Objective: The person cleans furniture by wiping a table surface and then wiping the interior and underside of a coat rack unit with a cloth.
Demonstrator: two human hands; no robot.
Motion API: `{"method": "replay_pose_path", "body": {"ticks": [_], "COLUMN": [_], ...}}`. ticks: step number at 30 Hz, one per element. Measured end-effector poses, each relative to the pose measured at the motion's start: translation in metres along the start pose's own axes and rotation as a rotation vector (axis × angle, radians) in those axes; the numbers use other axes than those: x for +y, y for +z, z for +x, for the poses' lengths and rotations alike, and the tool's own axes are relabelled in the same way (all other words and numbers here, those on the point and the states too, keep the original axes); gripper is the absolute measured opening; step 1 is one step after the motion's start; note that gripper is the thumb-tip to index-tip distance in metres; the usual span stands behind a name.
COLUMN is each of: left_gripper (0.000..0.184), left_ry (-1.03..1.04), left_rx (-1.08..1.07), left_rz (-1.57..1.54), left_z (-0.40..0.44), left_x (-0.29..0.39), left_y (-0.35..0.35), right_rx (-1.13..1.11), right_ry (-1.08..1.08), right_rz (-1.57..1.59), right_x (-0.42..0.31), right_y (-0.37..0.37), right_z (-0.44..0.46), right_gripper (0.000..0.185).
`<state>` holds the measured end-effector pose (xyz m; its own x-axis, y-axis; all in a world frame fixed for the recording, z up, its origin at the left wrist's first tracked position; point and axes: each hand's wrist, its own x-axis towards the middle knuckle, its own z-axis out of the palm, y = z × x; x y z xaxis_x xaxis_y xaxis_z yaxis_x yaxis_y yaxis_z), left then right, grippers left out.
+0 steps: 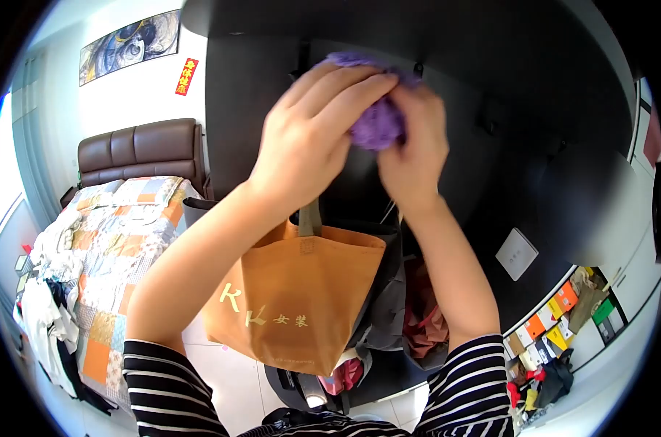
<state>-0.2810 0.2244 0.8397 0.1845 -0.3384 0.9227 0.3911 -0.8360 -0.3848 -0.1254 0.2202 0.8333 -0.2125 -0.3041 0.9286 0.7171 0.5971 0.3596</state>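
Note:
Both hands are raised at the top middle of the head view, gripping a purple cloth (378, 125) between them. My left hand (309, 127) curls over the cloth from the left, its fingers closed on the bunched fabric. On the other side, my right hand (416, 149) pinches it, slightly smeared by motion. The cloth is crumpled, and the fingers cover part of it. Behind it is a dark panel (236, 109) with small black hooks (418, 69). Below the hands hangs an orange tote bag (294, 291) with pale lettering and a strap.
Dark bags (385, 313) hang beside the tote, one with reddish cloth (425, 313) inside. A white switch plate (517, 253) is on the dark surface at right. A bed (119, 247) with patchwork bedding stands at left. Several colourful boxes (541, 320) line the right.

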Motion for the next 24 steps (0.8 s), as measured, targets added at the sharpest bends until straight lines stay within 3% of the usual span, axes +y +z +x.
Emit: {"method": "replay_pose_path", "body": {"ticks": [1,3,7,8,11,17,20,24], "left_gripper": [0.05,0.044,0.031,0.03,0.029,0.041,0.043,0.045], "left_ry": [-0.055,-0.322,-0.746,-0.76,-0.785,-0.698,-0.509,-0.591], "left_rx": [0.01,-0.014,-0.113,-0.11,-0.143,-0.348,-0.253,-0.136], "left_rz": [-0.069,-0.232,-0.491,-0.486,-0.516,-0.524,-0.375,-0.278], "left_z": [0.003,0.003,0.006,0.005,0.001,-0.004,-0.017,-0.005], "left_x": [0.004,0.003,-0.018,-0.023,-0.03,-0.015,-0.016,0.002], "left_y": [0.012,0.046,0.111,0.119,0.121,0.105,0.118,0.109], "right_rx": [0.026,0.041,-0.143,-0.151,-0.234,0.05,0.091,-0.035], "right_ry": [0.008,0.251,0.573,0.691,0.77,0.768,0.712,0.73], "right_rz": [-0.052,0.023,0.089,0.209,0.28,0.286,0.108,0.103], "right_x": [0.013,0.036,0.081,0.088,0.088,0.074,0.065,0.048], "right_y": [-0.008,-0.018,-0.013,-0.011,-0.015,-0.014,-0.017,-0.042], "right_z": [0.003,0.009,0.005,0.005,0.013,-0.009,-0.036,-0.04], "right_gripper": [0.044,0.044,0.031,0.032,0.031,0.028,0.024,0.026]}}
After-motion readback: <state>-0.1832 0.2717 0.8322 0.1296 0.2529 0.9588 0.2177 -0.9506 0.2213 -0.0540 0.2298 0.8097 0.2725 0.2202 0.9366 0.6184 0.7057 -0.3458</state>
